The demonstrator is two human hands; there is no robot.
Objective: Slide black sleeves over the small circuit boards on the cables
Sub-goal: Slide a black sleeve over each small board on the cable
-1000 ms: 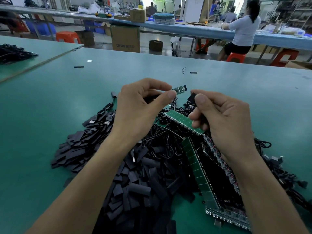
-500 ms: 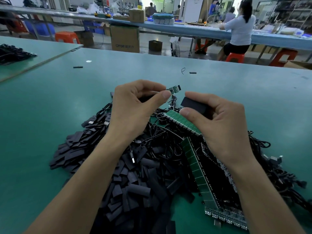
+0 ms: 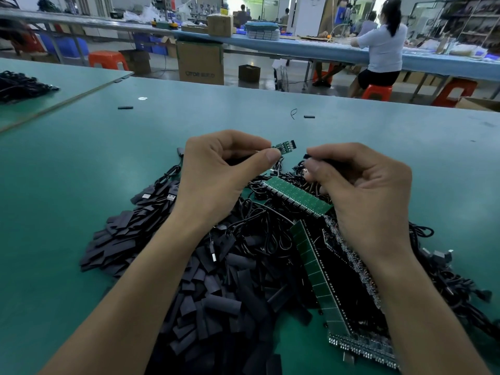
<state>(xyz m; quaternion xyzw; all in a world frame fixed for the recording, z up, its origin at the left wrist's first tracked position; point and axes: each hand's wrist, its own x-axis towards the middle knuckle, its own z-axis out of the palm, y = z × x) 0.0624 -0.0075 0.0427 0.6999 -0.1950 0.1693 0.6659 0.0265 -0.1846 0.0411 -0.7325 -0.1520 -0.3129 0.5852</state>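
Your left hand [image 3: 213, 182] pinches the small circuit board [image 3: 284, 147], its far end bare, so the black sleeve [image 3: 322, 159] gripped in your right hand's [image 3: 362, 196] fingers [image 3: 338, 152] can slide on.

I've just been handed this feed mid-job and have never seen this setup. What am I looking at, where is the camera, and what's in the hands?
There is no machine here. A person works with bare hands, and the one picture comes from a camera worn on their head, looking forward and down.

The left hand pinches a small green board at its near end. The right hand grips a black sleeve, mostly hidden by its fingers and not yet touching the board.

On the green table lie a heap of loose sleeves, tangled black cables and long green board strips.
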